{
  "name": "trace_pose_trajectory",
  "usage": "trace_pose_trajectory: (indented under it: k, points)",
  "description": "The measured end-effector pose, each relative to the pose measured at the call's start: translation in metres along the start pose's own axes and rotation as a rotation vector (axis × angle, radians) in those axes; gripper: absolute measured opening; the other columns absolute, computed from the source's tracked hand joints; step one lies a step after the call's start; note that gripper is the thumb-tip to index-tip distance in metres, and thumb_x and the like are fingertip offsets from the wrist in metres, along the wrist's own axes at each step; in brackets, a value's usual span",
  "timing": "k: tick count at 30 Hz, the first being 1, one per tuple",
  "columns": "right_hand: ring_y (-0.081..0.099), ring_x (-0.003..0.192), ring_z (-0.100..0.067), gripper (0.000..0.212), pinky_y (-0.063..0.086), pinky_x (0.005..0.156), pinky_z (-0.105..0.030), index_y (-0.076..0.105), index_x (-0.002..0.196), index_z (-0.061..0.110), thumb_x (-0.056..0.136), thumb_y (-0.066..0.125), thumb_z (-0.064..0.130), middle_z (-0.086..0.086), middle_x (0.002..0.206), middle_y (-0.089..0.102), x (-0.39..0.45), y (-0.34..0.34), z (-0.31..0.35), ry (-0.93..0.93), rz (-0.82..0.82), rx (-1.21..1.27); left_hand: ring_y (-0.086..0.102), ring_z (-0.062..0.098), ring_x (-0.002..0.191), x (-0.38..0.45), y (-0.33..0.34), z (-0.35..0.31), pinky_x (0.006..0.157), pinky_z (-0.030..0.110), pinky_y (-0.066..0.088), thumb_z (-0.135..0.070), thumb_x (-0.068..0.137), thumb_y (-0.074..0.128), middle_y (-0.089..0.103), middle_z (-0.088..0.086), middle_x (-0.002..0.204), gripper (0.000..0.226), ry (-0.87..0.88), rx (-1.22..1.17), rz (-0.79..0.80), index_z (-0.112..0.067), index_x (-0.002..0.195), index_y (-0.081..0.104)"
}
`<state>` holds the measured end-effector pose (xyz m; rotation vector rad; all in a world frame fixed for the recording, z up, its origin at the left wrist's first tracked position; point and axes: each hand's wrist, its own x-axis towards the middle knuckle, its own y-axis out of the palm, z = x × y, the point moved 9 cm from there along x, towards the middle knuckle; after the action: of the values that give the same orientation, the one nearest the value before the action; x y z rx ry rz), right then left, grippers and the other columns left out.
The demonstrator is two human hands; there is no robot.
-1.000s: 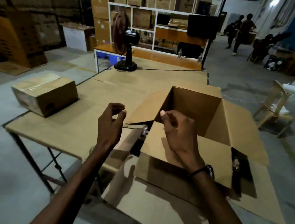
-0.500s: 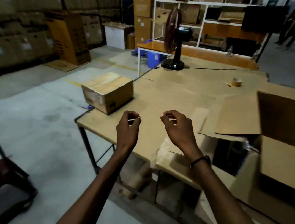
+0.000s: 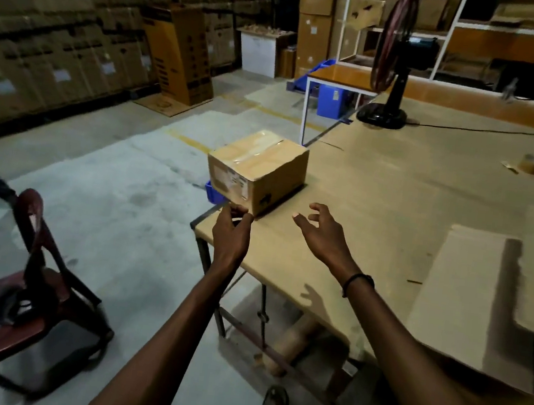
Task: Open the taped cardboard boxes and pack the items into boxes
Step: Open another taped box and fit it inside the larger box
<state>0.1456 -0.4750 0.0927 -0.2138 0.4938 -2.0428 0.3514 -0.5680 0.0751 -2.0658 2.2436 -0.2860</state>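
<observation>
A cardboard-topped table (image 3: 391,217) fills the right half of the frame. A taped cardboard box (image 3: 256,167) sits near its left corner, at centre frame. Just below the box, the right hand (image 3: 322,232) hovers with fingers spread and loosely curved, empty. The left hand (image 3: 231,231) pinches something small; what it is cannot be told.

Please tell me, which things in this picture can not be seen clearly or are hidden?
- Left hand, head view: whatever its curled fingers pinch is too small and dark to tell.
- Taped box: contents hidden by its shut flaps; label print too small.
- Flat cardboard: cut off by the right edge.
- Red chair: blurred by motion.
</observation>
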Motion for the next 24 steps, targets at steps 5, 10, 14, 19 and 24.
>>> trace_pose_trajectory:
  k: [5, 10, 14, 19, 24]
  points:
    - [0.052, 0.134, -0.029, 0.071, 0.044, 0.105, -0.037, 0.036, 0.154, 0.02, 0.096, 0.062, 0.053, -0.012, 0.151, 0.05, 0.092, 0.038, -0.001, 0.023, 0.03, 0.054, 0.066, 0.021, 0.102, 0.095, -0.01, 0.034, 0.091, 0.055, 0.058, -0.037, 0.088, 0.061, 0.067, 0.0, 0.112, 0.027, -0.048, 0.072, -0.047, -0.019, 0.109, 0.061]
    - [0.044, 0.143, -0.027, 0.086, 0.04, 0.107, -0.035, 0.023, 0.162, 0.02, 0.094, 0.066, 0.052, -0.009, 0.159, 0.042, 0.17, 0.074, -0.013, 0.067, 0.069, 0.115, 0.064, 0.013, 0.098, 0.18, -0.008, 0.048, 0.078, 0.03, 0.062, -0.041, 0.086, 0.065, 0.064, 0.004, 0.122, 0.044, -0.052, 0.11, -0.045, -0.016, 0.121, 0.059]
    - [0.037, 0.147, -0.026, 0.105, 0.039, 0.114, -0.041, 0.016, 0.163, 0.032, 0.081, 0.079, 0.055, -0.004, 0.163, 0.033, 0.221, 0.098, -0.017, 0.023, 0.094, 0.098, 0.06, 0.014, 0.094, 0.244, -0.004, 0.055, 0.075, 0.03, 0.058, -0.026, 0.076, 0.073, 0.052, 0.011, 0.127, 0.058, 0.004, 0.193, -0.027, -0.02, 0.13, 0.053]
    - [0.023, 0.152, -0.033, 0.111, 0.034, 0.116, -0.045, 0.015, 0.16, 0.043, 0.075, 0.086, 0.051, -0.012, 0.166, 0.023, 0.252, 0.129, -0.02, -0.026, 0.155, -0.024, 0.052, 0.032, 0.115, 0.304, 0.002, 0.078, 0.092, 0.035, 0.051, -0.01, 0.068, 0.074, 0.038, 0.016, 0.133, 0.077, 0.008, 0.333, 0.084, -0.032, 0.138, 0.048]
    - [0.003, 0.157, -0.04, 0.109, 0.025, 0.121, -0.048, 0.015, 0.161, 0.043, 0.079, 0.085, 0.044, -0.023, 0.168, 0.01, 0.267, 0.154, -0.03, -0.014, 0.182, -0.086, 0.02, 0.045, 0.149, 0.35, 0.017, 0.105, 0.113, 0.052, 0.041, -0.014, 0.061, 0.08, 0.026, 0.028, 0.154, 0.095, -0.039, 0.428, 0.225, -0.044, 0.144, 0.042]
